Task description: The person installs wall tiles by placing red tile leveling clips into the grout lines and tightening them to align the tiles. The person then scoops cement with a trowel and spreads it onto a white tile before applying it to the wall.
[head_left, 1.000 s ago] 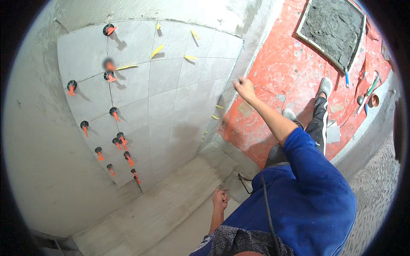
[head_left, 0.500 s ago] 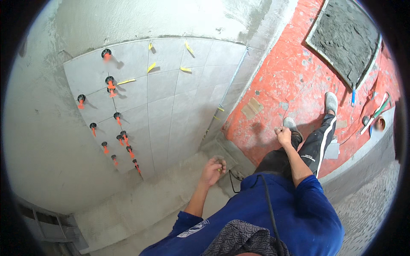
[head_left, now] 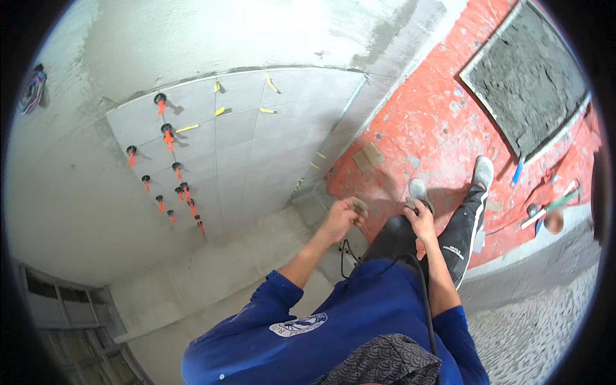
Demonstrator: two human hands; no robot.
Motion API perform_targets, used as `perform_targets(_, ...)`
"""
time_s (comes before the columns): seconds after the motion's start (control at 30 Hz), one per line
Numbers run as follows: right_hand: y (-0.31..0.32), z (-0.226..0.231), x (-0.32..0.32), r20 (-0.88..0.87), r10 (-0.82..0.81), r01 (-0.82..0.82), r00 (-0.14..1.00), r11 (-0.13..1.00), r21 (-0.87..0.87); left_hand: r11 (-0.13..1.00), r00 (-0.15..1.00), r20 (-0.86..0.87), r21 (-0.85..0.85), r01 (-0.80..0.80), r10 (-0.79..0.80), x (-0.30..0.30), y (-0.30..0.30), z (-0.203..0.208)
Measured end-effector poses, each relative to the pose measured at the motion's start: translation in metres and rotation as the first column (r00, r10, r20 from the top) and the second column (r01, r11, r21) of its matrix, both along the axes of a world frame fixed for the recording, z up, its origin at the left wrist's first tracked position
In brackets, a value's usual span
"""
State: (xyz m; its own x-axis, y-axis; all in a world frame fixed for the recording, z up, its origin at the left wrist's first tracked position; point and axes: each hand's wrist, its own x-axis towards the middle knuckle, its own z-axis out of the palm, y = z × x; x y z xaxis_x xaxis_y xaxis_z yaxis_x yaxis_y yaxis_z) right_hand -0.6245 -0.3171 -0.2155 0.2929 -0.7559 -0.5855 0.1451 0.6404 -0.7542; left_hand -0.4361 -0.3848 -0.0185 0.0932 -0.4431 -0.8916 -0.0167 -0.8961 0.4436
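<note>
My left hand (head_left: 344, 219) is raised in front of my body with its fingers curled together. Close to it on the right, my right hand (head_left: 421, 219) pinches its fingertips. Whatever either hand holds, if anything, is too small or hidden to make out, and the hands are apart. Left of them is a wall of grey tiles (head_left: 237, 147). Black-and-orange tile levelers (head_left: 168, 133) sit along its left-hand joints. Several yellow strips (head_left: 187, 128) stick out from the tiles, some in the upper part and some near the right edge.
Red sheeting (head_left: 398, 128) covers the floor under my feet. A board of grey mortar (head_left: 526, 77) lies at upper right, with a blue handle (head_left: 518, 172) at its corner. Near the right wall lie a green-and-white tool (head_left: 550, 206) and a brownish piece (head_left: 367, 157) lies nearer the tiles.
My left hand has moved up and right, closer to my right hand. My right hand has shifted slightly down. The view has turned a little, and a coiled cord now shows at far left.
</note>
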Motion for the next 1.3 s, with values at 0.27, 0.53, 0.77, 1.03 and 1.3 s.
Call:
perform_targets(0.27,0.011,-0.012,-0.078,-0.192,0.019,0.003,0.981,0.993,0.114,0.78,0.282,0.942,-0.315,0.541,0.184,0.121,-0.162,0.11)
perform_targets(0.53,-0.053,0.013,-0.081,-0.33,0.059,-0.079,0.942,0.996,-0.05,0.781,-0.295,0.933,0.025,0.624,0.205,0.16,-0.291,0.185)
perform_targets(0.77,-0.155,0.048,-0.061,-0.508,0.026,-0.135,0.861,0.974,-0.179,0.817,-0.38,0.92,0.148,0.557,0.093,0.16,-0.309,0.169)
perform_targets(1.03,-0.315,0.125,0.017,-0.342,-0.065,-0.1,0.937,0.89,-0.444,0.805,-0.4,0.903,0.119,0.581,0.155,0.179,-0.306,0.158)
perform_targets(1.3,-0.445,0.211,0.188,0.029,0.014,0.014,0.999,0.617,-0.787,0.831,-0.459,0.877,0.147,0.537,0.141,0.179,-0.303,0.153)
